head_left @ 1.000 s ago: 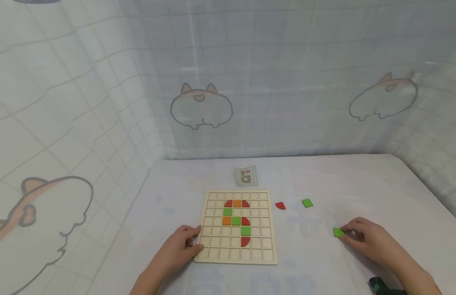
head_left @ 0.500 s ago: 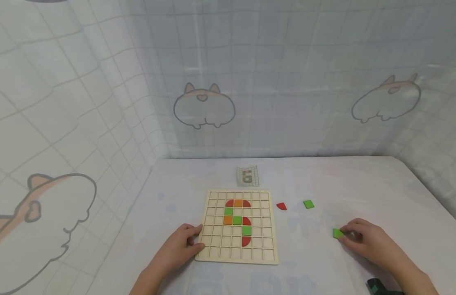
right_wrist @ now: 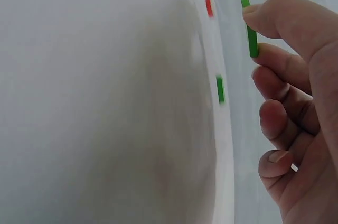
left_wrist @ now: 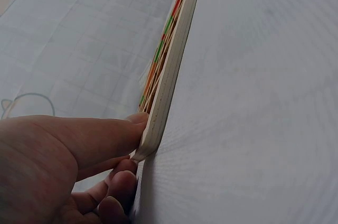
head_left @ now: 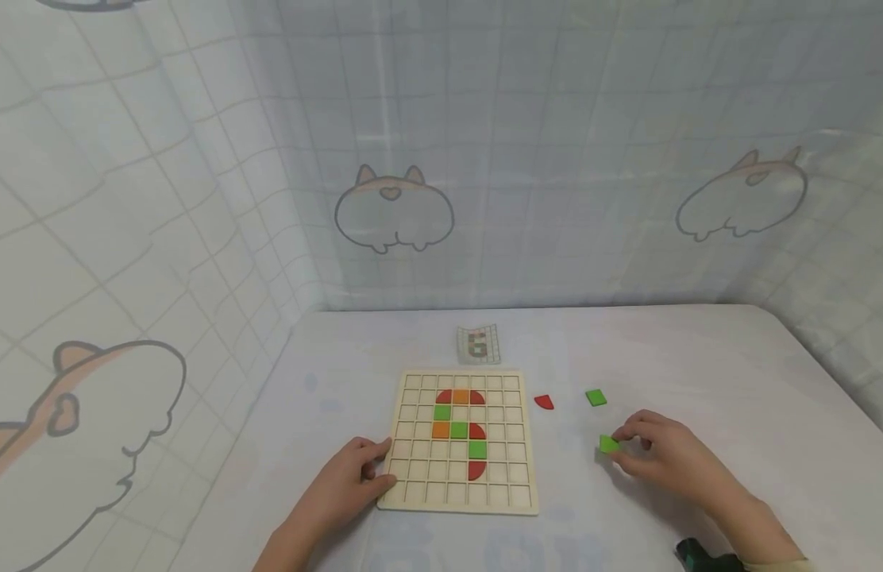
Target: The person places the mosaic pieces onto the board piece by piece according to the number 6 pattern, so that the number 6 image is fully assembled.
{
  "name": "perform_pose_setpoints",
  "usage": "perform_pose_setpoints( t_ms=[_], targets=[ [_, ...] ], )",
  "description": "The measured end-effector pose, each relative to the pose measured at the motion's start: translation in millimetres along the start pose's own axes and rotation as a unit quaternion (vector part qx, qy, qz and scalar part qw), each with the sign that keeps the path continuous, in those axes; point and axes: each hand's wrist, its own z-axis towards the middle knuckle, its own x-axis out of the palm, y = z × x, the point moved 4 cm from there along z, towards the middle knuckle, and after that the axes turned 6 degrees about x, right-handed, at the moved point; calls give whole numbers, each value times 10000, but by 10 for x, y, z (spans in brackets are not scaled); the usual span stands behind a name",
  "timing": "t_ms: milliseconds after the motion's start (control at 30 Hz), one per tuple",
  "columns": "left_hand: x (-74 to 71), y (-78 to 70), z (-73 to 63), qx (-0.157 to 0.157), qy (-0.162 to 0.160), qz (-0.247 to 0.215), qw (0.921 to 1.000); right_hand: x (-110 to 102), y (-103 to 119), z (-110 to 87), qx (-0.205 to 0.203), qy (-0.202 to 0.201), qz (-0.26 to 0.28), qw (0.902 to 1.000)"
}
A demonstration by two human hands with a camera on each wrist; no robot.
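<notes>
My right hand (head_left: 666, 457) pinches a green square tile (head_left: 609, 444) between thumb and fingertips. In the right wrist view the tile (right_wrist: 250, 28) is seen edge-on, lifted off the table. My left hand (head_left: 345, 482) holds the left edge of a pale wooden grid board (head_left: 413, 494), thumb and index finger against its rim. Red, orange and green tiles (head_left: 459, 430) sit in several cells of the board, forming a curved figure. To the board's right lie a red quarter-circle tile (head_left: 545, 402) and another green square tile (head_left: 595, 397), just beyond my right hand.
A small pattern card (head_left: 478, 345) with a gridded figure lies behind the board. A dark object (head_left: 702, 556) shows under my right forearm at the front edge. A white cloth (head_left: 341, 342) covers the table, and printed curtains (head_left: 527, 238) surround it.
My right hand has moved left toward the board, carrying the green square tile up off the table. My left hand stays on the board's edge.
</notes>
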Motion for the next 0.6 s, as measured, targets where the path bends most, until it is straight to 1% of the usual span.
perform_pose_setpoints(
  t_ms=[167,233,400,433,467,600],
  targets=[
    [0,5,-7,52,-15,35,10000,138,230,112,9,236,-36,9997],
    [-1,5,-9,82,0,29,10000,184,334,150,-136,243,0,9996],
    [-3,0,-9,103,33,-4,9999,298,575,241,-877,235,34,9959],
    [-4,0,-9,104,34,2,9999,325,618,259,-971,262,33,9949],
    [-4,0,-8,104,36,15,9999,353,662,277,-1052,302,45,9940],
    [-12,-3,-12,78,20,27,10000,472,840,349,-1058,529,109,9929]
  ],
)
